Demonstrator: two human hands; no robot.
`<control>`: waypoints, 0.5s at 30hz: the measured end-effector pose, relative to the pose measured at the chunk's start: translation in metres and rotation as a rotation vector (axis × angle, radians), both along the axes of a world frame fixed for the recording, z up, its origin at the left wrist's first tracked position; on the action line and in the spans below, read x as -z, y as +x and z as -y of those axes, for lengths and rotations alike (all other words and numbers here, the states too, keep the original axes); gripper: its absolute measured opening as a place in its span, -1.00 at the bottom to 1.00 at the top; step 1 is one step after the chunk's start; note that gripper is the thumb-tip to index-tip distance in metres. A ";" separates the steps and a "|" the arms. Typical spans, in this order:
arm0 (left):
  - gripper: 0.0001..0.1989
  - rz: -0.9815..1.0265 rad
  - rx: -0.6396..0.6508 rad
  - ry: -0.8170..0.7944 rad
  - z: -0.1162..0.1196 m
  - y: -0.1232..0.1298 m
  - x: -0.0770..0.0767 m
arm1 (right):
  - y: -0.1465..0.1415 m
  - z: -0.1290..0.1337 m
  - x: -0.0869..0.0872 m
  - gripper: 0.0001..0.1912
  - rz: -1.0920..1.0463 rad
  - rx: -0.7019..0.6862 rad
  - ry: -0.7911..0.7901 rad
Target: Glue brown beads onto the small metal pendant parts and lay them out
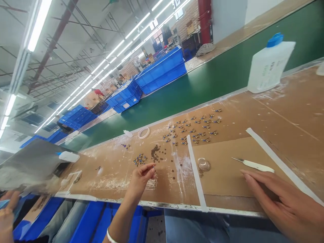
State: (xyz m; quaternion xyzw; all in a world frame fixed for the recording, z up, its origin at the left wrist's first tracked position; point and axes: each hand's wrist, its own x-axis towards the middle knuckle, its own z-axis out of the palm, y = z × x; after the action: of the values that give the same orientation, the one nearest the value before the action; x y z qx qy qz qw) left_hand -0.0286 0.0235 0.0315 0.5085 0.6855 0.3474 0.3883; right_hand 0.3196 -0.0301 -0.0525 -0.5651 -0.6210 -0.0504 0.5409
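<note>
My left hand [142,179] is raised over the bench, thumb and forefinger pinched together. What they hold, if anything, is too small to name. Just beyond it lie a loose pile of small brown discs [155,152] and a cluster of small blue-and-gold pieces [140,159]. My right hand [286,199] hovers at the lower right with its fingers stretched out and nothing visible in them. Close above its fingertips, a pointed metal tool with a white handle [258,165] lies on a cardboard sheet [227,182]. Left of the tool stands a small clear cup [204,164].
Several more blue-and-gold pieces [192,131] lie spread out beyond the cardboard. A white bottle with a blue cap [270,67] stands at the back right. A tape roll [143,132] lies near the green conveyor belt [212,81]. A co-worker's hand [7,212] shows far left.
</note>
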 end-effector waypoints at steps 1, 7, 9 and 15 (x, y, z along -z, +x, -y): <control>-0.63 0.115 0.000 -0.020 0.001 0.016 -0.003 | 0.000 -0.001 -0.001 -0.85 0.032 -0.023 0.031; -0.72 0.421 0.011 -0.049 -0.001 0.091 -0.007 | -0.001 -0.003 -0.006 -0.84 -0.008 -0.054 0.080; -0.71 0.411 -0.007 -0.020 -0.005 0.104 -0.004 | -0.002 -0.004 -0.007 -0.83 -0.016 -0.062 0.084; -0.76 0.261 0.040 0.120 -0.015 0.126 0.005 | -0.001 -0.005 -0.007 -0.75 -0.072 -0.069 0.083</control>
State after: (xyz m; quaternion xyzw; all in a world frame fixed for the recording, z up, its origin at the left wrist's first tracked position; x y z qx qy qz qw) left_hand 0.0972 0.0380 0.0262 0.4948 0.5969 0.4434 0.4498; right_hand 0.3183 -0.0250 -0.0450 -0.5220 -0.6175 -0.0373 0.5872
